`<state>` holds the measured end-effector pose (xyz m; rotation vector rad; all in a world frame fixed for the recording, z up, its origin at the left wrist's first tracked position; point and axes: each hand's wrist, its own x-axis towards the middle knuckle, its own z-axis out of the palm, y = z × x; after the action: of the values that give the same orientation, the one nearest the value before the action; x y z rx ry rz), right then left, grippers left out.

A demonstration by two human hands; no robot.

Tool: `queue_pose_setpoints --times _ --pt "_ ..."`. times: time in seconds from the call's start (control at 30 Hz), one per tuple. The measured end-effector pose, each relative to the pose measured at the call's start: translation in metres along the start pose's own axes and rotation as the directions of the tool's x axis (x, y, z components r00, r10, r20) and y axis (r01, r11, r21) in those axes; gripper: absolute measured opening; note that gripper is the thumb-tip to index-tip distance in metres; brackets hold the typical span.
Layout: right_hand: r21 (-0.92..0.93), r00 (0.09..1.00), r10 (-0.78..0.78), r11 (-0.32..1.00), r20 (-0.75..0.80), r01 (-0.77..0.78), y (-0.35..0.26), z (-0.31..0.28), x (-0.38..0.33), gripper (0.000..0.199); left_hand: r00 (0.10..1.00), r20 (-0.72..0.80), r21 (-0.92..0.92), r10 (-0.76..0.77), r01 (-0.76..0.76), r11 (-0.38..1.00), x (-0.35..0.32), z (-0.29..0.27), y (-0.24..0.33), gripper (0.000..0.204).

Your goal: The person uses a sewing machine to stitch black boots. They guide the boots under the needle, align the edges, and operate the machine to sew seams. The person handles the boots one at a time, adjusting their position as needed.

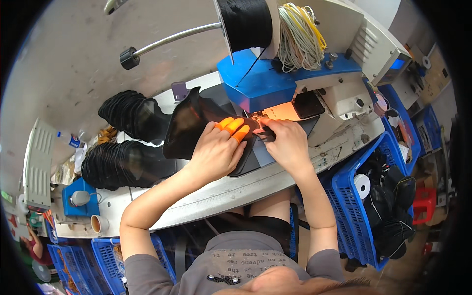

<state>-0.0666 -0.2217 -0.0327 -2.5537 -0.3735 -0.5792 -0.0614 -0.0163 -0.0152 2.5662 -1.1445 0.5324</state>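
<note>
A curved, glossy black panel [186,125] lies on the bed of a blue and white sewing machine [263,91], with one edge by the lit needle area. My left hand [216,150], wearing orange finger cots on several fingers, rests on the panel with its fingers stretched out flat. Just right of the needle, my right hand [287,145] pinches a small dark edge of the black material between thumb and fingers. Exactly where the needle meets the material is hidden by my fingertips.
Two stacks of black panels [130,164] lie to the left. A large black thread spool [246,24] and bundled cords [301,42] sit above the machine. A phone [309,104] rests right of the needle. Blue crates [349,216] stand right; a cup [100,224] is at far left.
</note>
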Motion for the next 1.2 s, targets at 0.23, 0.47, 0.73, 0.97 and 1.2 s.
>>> queue_pose_setpoints --times 0.23,0.47,0.73,0.97,1.2 --pt "-0.024 0.998 0.058 0.998 -0.016 -0.059 -0.001 0.006 0.01 0.026 0.999 0.031 0.028 -0.029 0.028 0.999 0.011 -0.002 -0.004 0.03" --pt "0.033 0.997 0.081 0.996 -0.02 -0.08 -0.003 0.005 0.009 0.028 0.999 0.039 0.02 0.017 -0.018 1.0 0.013 0.0 -0.018 0.031" --pt "0.076 0.995 0.056 0.996 -0.077 -0.05 0.001 0.006 0.01 0.025 0.993 0.103 -0.004 0.053 -0.052 0.999 0.018 -0.002 -0.033 0.034" --pt "0.16 0.991 0.029 0.987 -0.133 -0.007 0.01 -0.007 -0.005 0.011 0.952 0.3 -0.009 0.056 -0.056 0.998 0.02 -0.011 -0.048 0.032" --pt "0.176 0.976 -0.066 0.979 -0.207 0.104 0.02 -0.002 -0.011 0.014 0.946 0.277 0.231 0.167 -0.235 0.944 0.026 -0.019 -0.042 0.032"
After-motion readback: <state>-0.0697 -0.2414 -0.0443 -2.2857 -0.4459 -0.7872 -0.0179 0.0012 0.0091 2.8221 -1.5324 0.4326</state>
